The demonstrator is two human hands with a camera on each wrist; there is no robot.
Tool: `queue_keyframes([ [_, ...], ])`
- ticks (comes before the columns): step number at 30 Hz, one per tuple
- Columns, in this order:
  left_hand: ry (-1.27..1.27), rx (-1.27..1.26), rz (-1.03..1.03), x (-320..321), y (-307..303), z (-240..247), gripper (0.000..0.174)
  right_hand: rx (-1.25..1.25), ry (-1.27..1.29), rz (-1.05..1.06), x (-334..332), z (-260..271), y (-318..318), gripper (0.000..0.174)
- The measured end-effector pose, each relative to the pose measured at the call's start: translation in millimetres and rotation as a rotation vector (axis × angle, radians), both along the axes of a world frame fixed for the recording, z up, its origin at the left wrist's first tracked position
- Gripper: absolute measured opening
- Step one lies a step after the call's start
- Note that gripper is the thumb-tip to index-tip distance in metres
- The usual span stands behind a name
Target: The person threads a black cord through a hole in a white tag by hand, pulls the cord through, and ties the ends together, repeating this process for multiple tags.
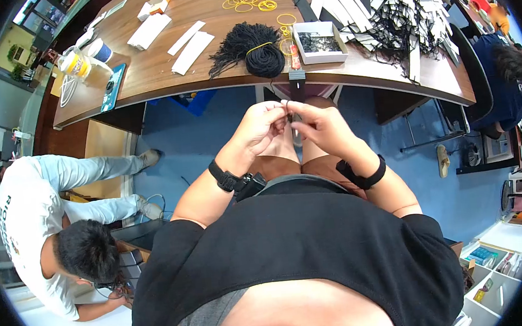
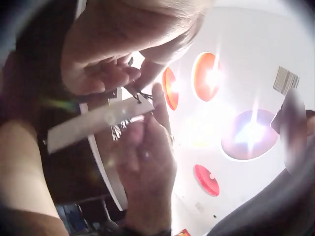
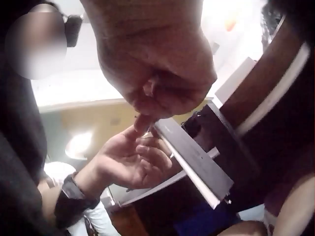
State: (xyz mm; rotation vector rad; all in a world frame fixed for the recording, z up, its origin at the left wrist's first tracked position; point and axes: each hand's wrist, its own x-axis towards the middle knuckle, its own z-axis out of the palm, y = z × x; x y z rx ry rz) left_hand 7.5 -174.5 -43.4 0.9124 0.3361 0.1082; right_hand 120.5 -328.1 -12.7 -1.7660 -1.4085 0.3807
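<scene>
Both hands meet at the fingertips just off the table's front edge. My left hand (image 1: 264, 127) and right hand (image 1: 325, 126) pinch a thin black cord at the end of a narrow tag (image 1: 297, 86), which points away toward the table. In the left wrist view the tag (image 2: 93, 125) looks pale, and the cord (image 2: 142, 96) passes by its end, near the right hand (image 2: 147, 162). Its grey face (image 3: 197, 157) shows in the right wrist view, beyond the left hand (image 3: 130, 160). Exactly which fingertips hold the tag itself is hidden.
On the table (image 1: 200, 85) lie a black cord bundle (image 1: 265, 60), a white box (image 1: 320, 43), white strips (image 1: 193, 52), yellow bands (image 1: 248, 4) and a pile of tags (image 1: 384, 12). A phone (image 1: 113, 87) and cups are at left. Another person (image 1: 38, 211) bends at left.
</scene>
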Motion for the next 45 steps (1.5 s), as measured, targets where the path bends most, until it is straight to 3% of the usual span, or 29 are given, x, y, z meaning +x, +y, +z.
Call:
queue_keyframes([
  [4,0.075,-0.13,0.033,1.9,-11.5,3.2,0.01,0.166,-0.238,-0.193,-8.2,-3.7,6.3,0.025],
  [8,0.146,-0.403,-0.041,-2.9,-10.2,18.4,0.012,0.212,-0.265,-0.234,-12.4,-9.4,10.8,0.018],
  [11,0.039,-0.253,-0.006,-6.2,1.4,3.8,0.018,0.191,-0.165,-0.259,-11.3,-1.8,13.5,0.014],
  [14,-0.161,0.944,0.267,-7.6,0.6,10.8,0.032,0.153,0.181,-0.227,-8.1,17.0,14.1,0.01],
  [16,-0.315,1.082,0.198,-2.9,-8.8,14.8,0.036,0.065,0.491,-0.135,-6.8,34.6,12.5,0.009],
  [17,-0.318,0.758,0.028,-2.6,-11.3,10.2,0.034,0.07,0.641,-0.09,-6.7,43.3,11.4,0.009],
  [18,-0.319,0.436,-0.138,-1.8,-11.2,5.3,0.034,0.126,0.517,-0.093,-5.6,45.8,11.8,0.008],
  [20,-0.306,0.355,-0.15,0.7,-8.3,-2.7,0.03,0.235,0.263,-0.099,-1.2,49.9,11.0,0.007],
  [21,-0.3,0.288,-0.168,-1.8,-8.4,-1.7,0.028,0.434,-0.259,-0.162,9.0,52.6,13.6,0.004],
  [22,-0.291,0.219,-0.187,-5.0,-7.5,-2.1,0.026,0.477,-0.409,-0.238,16.8,52.7,11.9,0.005],
  [24,-0.19,0.341,-0.329,-11.5,-1.6,0.5,0.02,0.282,-0.189,-0.448,24.8,55.7,8.1,0.006],
  [27,-0.176,0.479,-0.408,-8.8,-3.2,22.1,0.016,0.302,0.976,-0.219,27.5,51.7,6.7,0.017],
  [28,-0.153,0.409,-0.424,-9.6,-3.5,25.5,0.017,0.324,1.353,-0.122,28.6,49.8,6.9,0.019],
  [29,-0.133,0.341,-0.439,-10.7,-2.9,31.0,0.017,0.34,1.476,-0.179,31.4,45.5,5.6,0.021],
  [31,-0.178,0.251,-0.442,-10.7,-3.3,29.8,0.017,0.412,1.544,-0.023,34.8,37.8,2.1,0.022],
  [32,-0.14,0.35,-0.451,-13.2,-6.1,29.5,0.016,0.45,1.57,0.058,36.0,34.9,0.7,0.022],
  [33,-0.097,0.55,-0.489,-16.4,-11.9,34.5,0.016,0.407,1.53,0.016,34.3,32.4,-3.2,0.023],
  [34,-0.055,0.752,-0.52,-17.6,-16.0,40.2,0.017,0.341,1.408,0.129,39.1,27.0,-9.1,0.021],
  [35,-0.196,1.083,-0.534,-16.9,-14.2,30.3,0.02,0.178,1.096,-0.05,37.0,24.1,-18.5,0.019],
  [36,-0.202,1.248,-0.522,-16.9,-13.8,19.8,0.025,0.018,0.777,-0.216,26.8,27.2,-27.0,0.017],
  [38,-0.291,1.165,-0.608,-19.6,-11.9,15.7,0.027,-0.079,0.298,-0.289,-1.8,29.7,-29.4,0.017],
  [39,-0.214,1.321,-0.639,-23.0,-15.3,27.3,0.031,0.125,-0.07,-0.18,-7.5,21.0,-26.5,0.022],
  [40,-0.199,1.344,-0.591,-24.0,-18.9,29.2,0.032,-0.312,0.079,-0.225,-20.4,50.0,-27.5,0.025],
  [42,-0.197,1.428,-0.645,-20.0,-16.0,45.6,0.031,-0.415,-0.019,-0.067,-19.8,52.7,-25.1,0.024],
  [45,-0.157,1.561,-0.646,-18.3,-11.4,50.0,0.03,-0.234,-0.107,0.148,-8.4,25.4,-22.5,0.018],
])
